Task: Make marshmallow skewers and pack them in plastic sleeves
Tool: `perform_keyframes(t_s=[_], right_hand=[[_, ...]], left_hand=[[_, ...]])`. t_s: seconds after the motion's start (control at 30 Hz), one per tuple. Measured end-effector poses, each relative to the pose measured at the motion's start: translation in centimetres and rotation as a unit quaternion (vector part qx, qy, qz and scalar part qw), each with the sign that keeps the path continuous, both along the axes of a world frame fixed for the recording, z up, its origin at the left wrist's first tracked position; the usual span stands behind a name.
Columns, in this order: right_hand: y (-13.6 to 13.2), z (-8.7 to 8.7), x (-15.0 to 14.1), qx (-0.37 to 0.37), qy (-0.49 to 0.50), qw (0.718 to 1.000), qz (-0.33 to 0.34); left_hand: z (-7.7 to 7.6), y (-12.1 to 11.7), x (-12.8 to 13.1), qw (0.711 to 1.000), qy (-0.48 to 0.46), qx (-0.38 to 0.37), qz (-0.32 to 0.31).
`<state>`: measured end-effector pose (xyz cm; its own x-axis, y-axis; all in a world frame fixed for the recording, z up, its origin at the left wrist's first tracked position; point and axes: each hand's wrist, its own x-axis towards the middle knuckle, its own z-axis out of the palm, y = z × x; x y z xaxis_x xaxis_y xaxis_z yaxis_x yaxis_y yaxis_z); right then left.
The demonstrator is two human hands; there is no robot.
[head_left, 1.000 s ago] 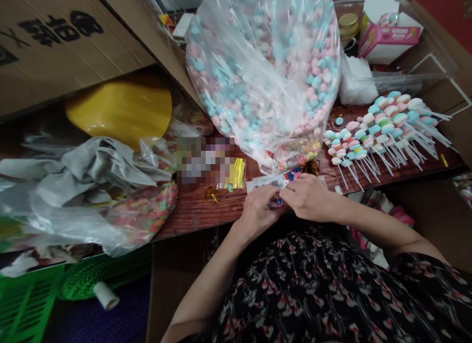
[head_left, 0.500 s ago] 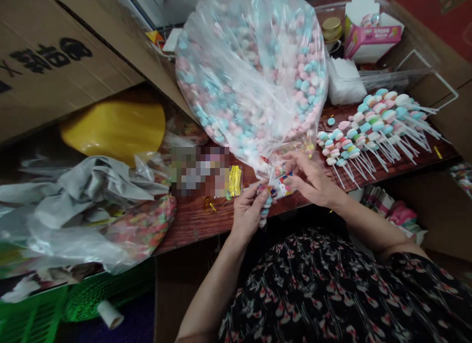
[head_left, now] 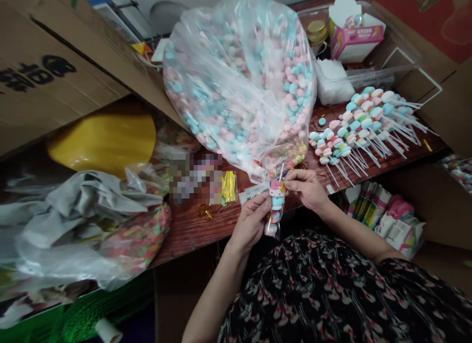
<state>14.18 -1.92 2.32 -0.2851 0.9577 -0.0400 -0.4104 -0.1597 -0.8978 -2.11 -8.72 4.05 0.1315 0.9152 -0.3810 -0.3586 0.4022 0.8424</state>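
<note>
A marshmallow skewer in a small clear bag sits upright between my hands over the table's front edge, its white stick pointing up. My left hand grips it from the side, thumb and fingers closed around the middle. At the upper end, by the stick, my right hand pinches with thumb and forefinger where a bit of gold twist tie shows. Behind the left hand lies a white printed packet, partly hidden. A bundle of gold twist ties rests further left on the table.
A large clear bag of pink, blue and white marshmallows fills the middle back. Several unwrapped skewers are piled at right. Left are a cardboard box, a yellow sheet and a bag of gummy candy.
My right hand has come from apart and open to pinching at the skewer's upper end. My left hand has raised and turned the skewer into view. The camera view has shifted right.
</note>
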Motion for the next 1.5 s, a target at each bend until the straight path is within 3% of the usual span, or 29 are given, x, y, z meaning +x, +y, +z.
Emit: perform_keyframes(t_s=[0.13,0.27,0.33,0.4,0.5,0.57,0.67,0.77,0.8,0.87,0.9,0.97,1.07,1.17,1.23,1.33,1.4,1.5], right_hand=[[-0.4,-0.3,0.1,-0.036,0.037,0.998,-0.019],[-1.5,0.1,0.2,-0.011,-0.046,0.999,0.005],[-2.1,0.1,0.0,0.028,-0.109,0.994,0.003],[-2.6,-0.1,-0.4,0.119,-0.18,0.976,-0.025],[-3.0,-0.7,-1.1,0.279,-0.259,0.922,-0.067],[-2.9,-1.2,-1.4,0.335,-0.309,0.888,-0.067],[-2.4,-1.4,-0.6,0.364,-0.404,0.837,-0.064],[-1.5,-0.5,2.5,0.341,-0.485,0.8,-0.094],[-1.1,-0.2,3.9,0.328,-0.527,0.777,-0.105],[-0.1,0.4,6.6,0.314,-0.654,0.678,-0.115],[0.3,0.5,7.6,0.303,-0.708,0.63,-0.1],[1.1,0.2,8.9,0.293,-0.774,0.559,-0.055],[1.6,-0.7,9.2,0.289,-0.803,0.522,0.002],[1.1,-0.6,9.2,0.3,-0.797,0.524,-0.003],[0.2,0.3,9.1,0.307,-0.776,0.549,-0.048],[-1.5,2.0,7.8,0.344,-0.673,0.648,-0.099],[-2.5,2.4,5.9,0.408,-0.563,0.716,-0.057],[-3.1,1.6,2.6,0.46,-0.457,0.761,-0.009]], left_hand=[[0.0,0.0,0.1,0.999,-0.016,0.0,0.035],[-0.6,0.1,0.3,0.998,0.046,0.043,0.02],[-1.0,0.1,0.3,0.992,0.11,0.068,-0.011],[-1.2,0.0,0.2,0.977,0.184,0.101,-0.046],[-1.2,0.1,-0.2,0.949,0.262,0.151,-0.085],[-1.1,0.3,-0.5,0.943,0.275,0.161,-0.1],[-1.1,0.7,-0.7,0.95,0.251,0.119,-0.142],[-1.6,0.7,-0.7,0.957,0.215,0.044,-0.192],[-1.8,0.6,-0.7,0.96,0.202,0.024,-0.193],[-2.3,0.4,-0.6,0.971,0.173,0.004,-0.164],[-2.5,0.4,-0.5,0.977,0.156,0.001,-0.143],[-2.6,0.5,-0.1,0.984,0.131,-0.004,-0.123],[-2.3,0.7,0.5,0.982,0.129,-0.019,-0.137],[-2.0,0.8,0.6,0.983,0.145,-0.033,-0.104],[-1.9,1.0,0.5,0.985,0.15,-0.046,-0.073],[-2.0,1.3,0.5,0.986,0.145,-0.055,-0.063],[-1.9,1.6,0.8,0.987,0.135,-0.042,-0.072],[-1.7,1.9,1.1,0.989,0.126,-0.002,-0.079]])
